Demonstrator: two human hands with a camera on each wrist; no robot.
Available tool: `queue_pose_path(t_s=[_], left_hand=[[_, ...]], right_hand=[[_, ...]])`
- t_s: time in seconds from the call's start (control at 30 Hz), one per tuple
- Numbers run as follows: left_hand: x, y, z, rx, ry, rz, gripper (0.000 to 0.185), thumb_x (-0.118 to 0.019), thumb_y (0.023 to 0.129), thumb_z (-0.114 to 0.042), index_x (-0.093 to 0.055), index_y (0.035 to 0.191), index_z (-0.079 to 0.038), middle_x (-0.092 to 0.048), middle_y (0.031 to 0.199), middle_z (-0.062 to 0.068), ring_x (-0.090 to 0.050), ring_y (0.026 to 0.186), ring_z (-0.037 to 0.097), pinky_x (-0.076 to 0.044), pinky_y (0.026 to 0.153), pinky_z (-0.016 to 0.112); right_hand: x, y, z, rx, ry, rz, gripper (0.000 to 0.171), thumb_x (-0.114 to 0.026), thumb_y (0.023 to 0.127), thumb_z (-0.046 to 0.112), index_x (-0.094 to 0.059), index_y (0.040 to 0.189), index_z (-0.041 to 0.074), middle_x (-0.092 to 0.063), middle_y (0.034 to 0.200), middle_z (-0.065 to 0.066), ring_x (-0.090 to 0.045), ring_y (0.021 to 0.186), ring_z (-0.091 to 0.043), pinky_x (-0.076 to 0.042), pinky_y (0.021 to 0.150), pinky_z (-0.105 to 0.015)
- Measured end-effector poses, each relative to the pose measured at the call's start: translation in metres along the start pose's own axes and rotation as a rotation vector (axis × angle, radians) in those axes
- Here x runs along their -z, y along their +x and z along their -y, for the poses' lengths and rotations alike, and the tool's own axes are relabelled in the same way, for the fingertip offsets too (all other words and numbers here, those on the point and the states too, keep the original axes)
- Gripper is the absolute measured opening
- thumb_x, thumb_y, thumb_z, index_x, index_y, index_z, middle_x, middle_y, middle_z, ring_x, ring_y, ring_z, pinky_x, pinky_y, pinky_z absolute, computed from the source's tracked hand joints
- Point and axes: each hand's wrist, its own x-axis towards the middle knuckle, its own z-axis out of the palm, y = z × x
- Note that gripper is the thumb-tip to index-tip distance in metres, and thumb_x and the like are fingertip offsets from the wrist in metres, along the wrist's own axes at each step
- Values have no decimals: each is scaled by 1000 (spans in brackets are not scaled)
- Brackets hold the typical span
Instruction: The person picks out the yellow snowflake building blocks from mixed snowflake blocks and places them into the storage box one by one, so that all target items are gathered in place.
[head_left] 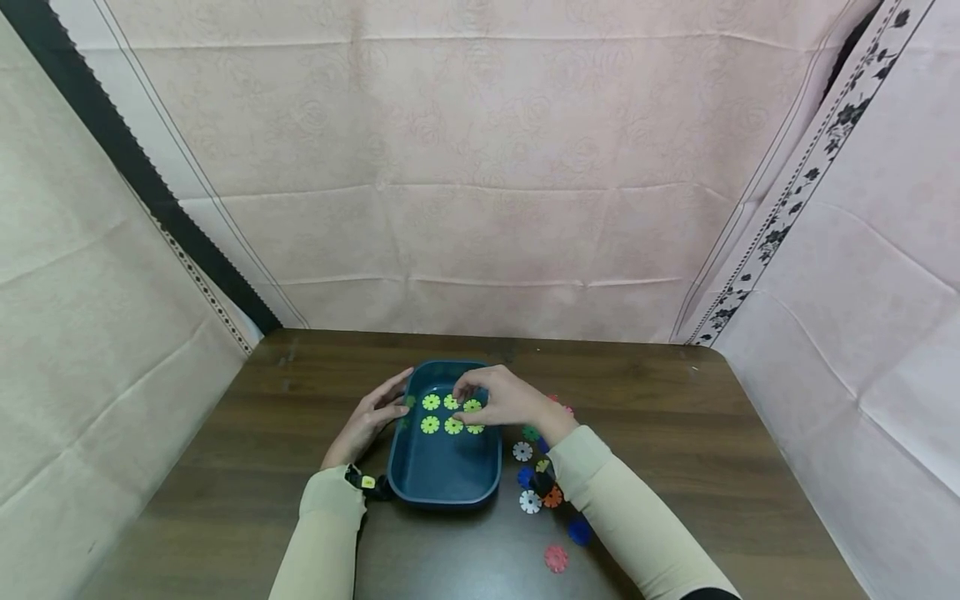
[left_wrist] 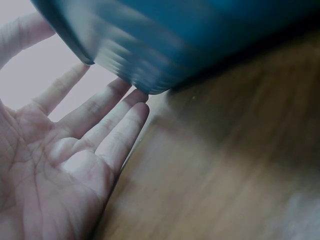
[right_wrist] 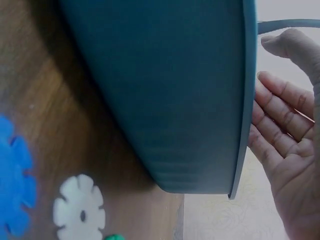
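A dark blue tray [head_left: 446,475] stands on the table, with two rows of yellow-green flower-shaped discs [head_left: 430,425] inside. My left hand [head_left: 372,419] is at its left side. In the left wrist view those fingers [left_wrist: 107,122] reach out nearly straight to the tray's outer wall [left_wrist: 150,45], the thumb up by the rim. Over the tray, my right hand [head_left: 498,398] hovers above the right end of the rows, fingers bent down. The right wrist view shows its thumb [right_wrist: 292,47] apart from the fingers, with the fingertips partly hidden behind the rim.
Loose flower-shaped discs lie right of the tray, partly under the right forearm: white [head_left: 529,502], blue [head_left: 580,531], orange [head_left: 552,497], green [head_left: 530,433] and others. A pink disc [head_left: 556,558] lies nearer the front. Pale cloth [head_left: 480,208] hangs behind the wooden table [head_left: 645,433].
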Motion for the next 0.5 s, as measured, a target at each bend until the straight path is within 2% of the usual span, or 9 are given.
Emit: queue_pose_path(t_s=[0.1, 0.2, 0.37, 0.5], left_hand=[[0, 0, 0, -2, 2, 1, 61, -57, 100, -11, -38, 156, -27, -41, 156, 10, -36, 143, 32, -23, 116, 58], [0, -1, 0, -3, 1, 0, 62, -58, 100, -12, -38, 156, -27, -42, 155, 9, -37, 143, 32, -23, 116, 58], [0, 0, 0, -2, 4, -5, 62, -59, 100, -13, -39, 156, -28, -42, 155, 9, -37, 142, 31, -24, 115, 58], [1, 0, 1, -7, 7, -7, 61, -59, 100, -12, -38, 156, -26, -42, 155, 10, -37, 142, 32, -23, 116, 58]], right_hand=[[-3, -3, 2, 6, 25, -36, 25, -77, 90, 26, -70, 108, 10, -72, 101, -10, -70, 94, -22, -57, 84, -46], [-6, -5, 4, 0, 40, -62, 24, -77, 90, 24, -70, 107, 9, -72, 101, -10, -69, 95, -26, -56, 85, -48], [-11, -11, 8, -9, 33, -104, 22, -78, 90, 21, -71, 107, 9, -73, 103, -5, -67, 96, -13, -57, 86, -42], [-9, -18, 18, -12, 83, -165, 19, -79, 88, 16, -71, 106, 14, -73, 103, 0, -66, 96, -9, -57, 86, -39]])
